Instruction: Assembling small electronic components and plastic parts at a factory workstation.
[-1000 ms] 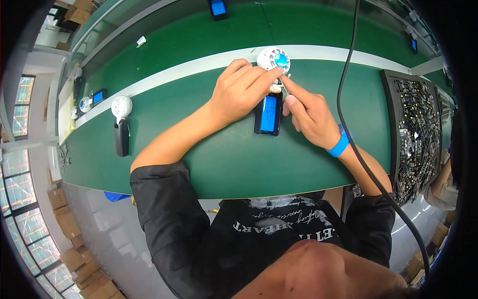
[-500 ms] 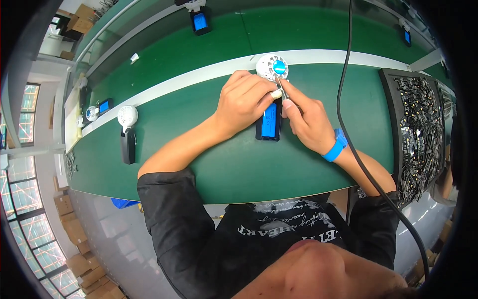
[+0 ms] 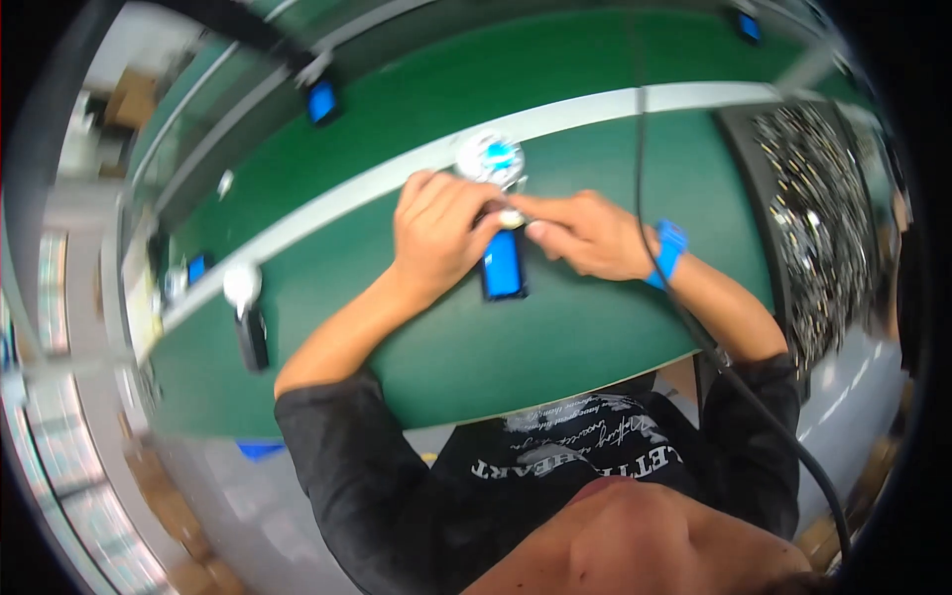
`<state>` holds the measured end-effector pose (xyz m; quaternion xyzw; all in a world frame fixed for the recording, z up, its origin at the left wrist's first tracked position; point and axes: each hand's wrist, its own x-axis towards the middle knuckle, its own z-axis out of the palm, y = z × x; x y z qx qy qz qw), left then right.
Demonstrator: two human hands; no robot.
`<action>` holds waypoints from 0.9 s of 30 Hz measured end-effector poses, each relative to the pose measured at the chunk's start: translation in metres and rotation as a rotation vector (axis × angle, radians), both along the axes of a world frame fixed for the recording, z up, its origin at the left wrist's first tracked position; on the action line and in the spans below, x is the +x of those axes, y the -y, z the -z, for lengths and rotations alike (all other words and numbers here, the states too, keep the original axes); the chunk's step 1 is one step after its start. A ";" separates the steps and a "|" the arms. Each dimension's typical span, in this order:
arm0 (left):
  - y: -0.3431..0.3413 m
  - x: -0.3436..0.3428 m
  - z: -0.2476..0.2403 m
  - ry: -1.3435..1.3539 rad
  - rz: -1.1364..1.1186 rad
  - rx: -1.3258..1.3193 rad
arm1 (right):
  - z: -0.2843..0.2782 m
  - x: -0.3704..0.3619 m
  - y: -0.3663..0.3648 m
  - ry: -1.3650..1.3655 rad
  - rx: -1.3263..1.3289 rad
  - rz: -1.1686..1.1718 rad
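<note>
A small handheld fan lies on the green bench in front of me, its round white head (image 3: 476, 159) with a shiny blue centre at the far end. Its dark handle (image 3: 522, 288) points toward me and shows a blue rectangular block (image 3: 502, 266) inside. My left hand (image 3: 432, 236) is closed round the fan's neck from the left, thumb near a small whitish part (image 3: 510, 218). From the right, my right hand (image 3: 587, 235) pinches a thin metal tool at that same spot. Blur and fingers hide the tool's kind and tip.
Another white-headed fan with a black handle (image 3: 253, 339) lies to the left. A black tray (image 3: 744, 149) full of small wired boards stands at the right. A black cable (image 3: 641, 178) hangs across the right side. A white strip (image 3: 392, 170) crosses the bench behind the fan.
The whole view has shifted and blurred. My right hand has turned flatter, and the tool now points left rather than up toward the fan head. My left hand keeps its place at the neck.
</note>
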<state>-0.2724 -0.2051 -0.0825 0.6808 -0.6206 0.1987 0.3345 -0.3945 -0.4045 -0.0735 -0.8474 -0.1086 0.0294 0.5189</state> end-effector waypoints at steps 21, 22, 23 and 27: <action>-0.105 0.390 -0.007 -0.412 -1.137 0.480 | 0.007 -0.107 0.288 0.186 -1.213 0.494; -0.169 0.393 0.000 -0.438 -1.023 0.632 | 0.007 -0.084 0.277 0.218 -1.127 0.446; -0.141 0.375 0.020 -0.476 -1.064 0.621 | 0.013 -0.091 0.278 0.150 -1.068 0.467; -0.121 0.301 0.025 -0.499 -1.084 0.423 | -0.012 -0.090 0.279 0.048 -1.172 0.393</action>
